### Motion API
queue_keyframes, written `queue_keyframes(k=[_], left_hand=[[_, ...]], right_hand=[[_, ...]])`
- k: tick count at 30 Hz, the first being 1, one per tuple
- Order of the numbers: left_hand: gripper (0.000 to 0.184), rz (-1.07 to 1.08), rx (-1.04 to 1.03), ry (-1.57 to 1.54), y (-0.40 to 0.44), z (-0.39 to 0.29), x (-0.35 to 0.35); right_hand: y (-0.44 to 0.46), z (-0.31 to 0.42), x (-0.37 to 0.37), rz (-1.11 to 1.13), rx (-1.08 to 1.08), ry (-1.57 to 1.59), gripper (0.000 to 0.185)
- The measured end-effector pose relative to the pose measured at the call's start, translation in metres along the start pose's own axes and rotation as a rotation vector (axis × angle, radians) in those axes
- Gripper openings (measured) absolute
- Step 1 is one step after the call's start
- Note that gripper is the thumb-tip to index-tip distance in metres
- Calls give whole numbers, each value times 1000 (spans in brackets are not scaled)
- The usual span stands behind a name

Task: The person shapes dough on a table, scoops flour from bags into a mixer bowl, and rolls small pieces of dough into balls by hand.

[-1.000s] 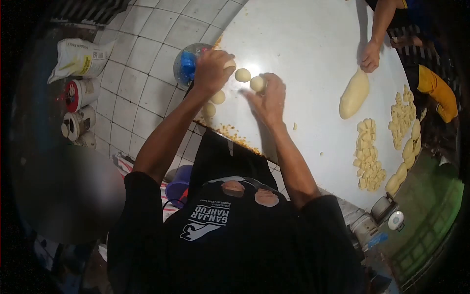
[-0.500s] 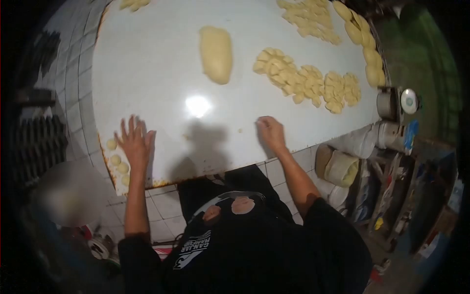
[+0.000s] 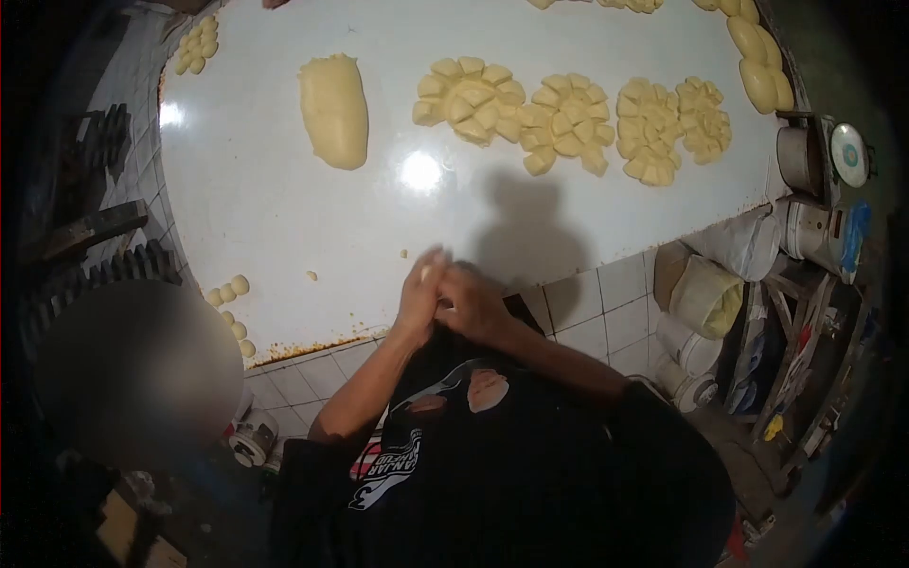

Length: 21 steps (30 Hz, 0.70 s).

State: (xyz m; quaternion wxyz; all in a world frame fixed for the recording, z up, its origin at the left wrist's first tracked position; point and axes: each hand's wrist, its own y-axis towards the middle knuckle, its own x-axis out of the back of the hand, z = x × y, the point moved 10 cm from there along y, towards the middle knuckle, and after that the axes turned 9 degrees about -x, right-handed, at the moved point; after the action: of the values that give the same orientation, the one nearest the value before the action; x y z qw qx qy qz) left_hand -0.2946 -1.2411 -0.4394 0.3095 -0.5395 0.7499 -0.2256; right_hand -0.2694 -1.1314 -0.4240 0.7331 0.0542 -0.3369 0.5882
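Note:
My left hand and my right hand are pressed together over the near edge of the white table. Fingers of both are closed against each other. A pale spot shows at the left fingers, but what lies between the palms is hidden. Two small dough scraps lie on the table just beyond and left of my hands. Small round dough balls sit at the table's left near corner. Farther back rests a large oblong dough lump.
Clusters of cut dough pieces spread across the back right. Long dough loaves line the far right edge, and more dough balls sit far left. Right of the table stand a pot, a scale and buckets. A blurred shape fills the lower left.
My hands were apart, the left flat near the dough balls and the right farther right on the table; now they meet in front of me. The view has shifted, and more dough balls show at left.

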Motion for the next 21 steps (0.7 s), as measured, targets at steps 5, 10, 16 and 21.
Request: queue_keyframes(k=[5,10,16,21], left_hand=[[29,-149,-299,450,-39,-25,124],[32,-323,-715,1014,-74,-75,207],[62,-144,-924,1727,-84,-54,308],[35,-535,-791,1306,-16,-66,304]], right_hand=[[88,8,153,-367,-12,-343,19],[148,-3,150,-370,109,-579,28],[-32,106,-51,71,470,-144,15],[28,154,-207,58,440,-409,14]])
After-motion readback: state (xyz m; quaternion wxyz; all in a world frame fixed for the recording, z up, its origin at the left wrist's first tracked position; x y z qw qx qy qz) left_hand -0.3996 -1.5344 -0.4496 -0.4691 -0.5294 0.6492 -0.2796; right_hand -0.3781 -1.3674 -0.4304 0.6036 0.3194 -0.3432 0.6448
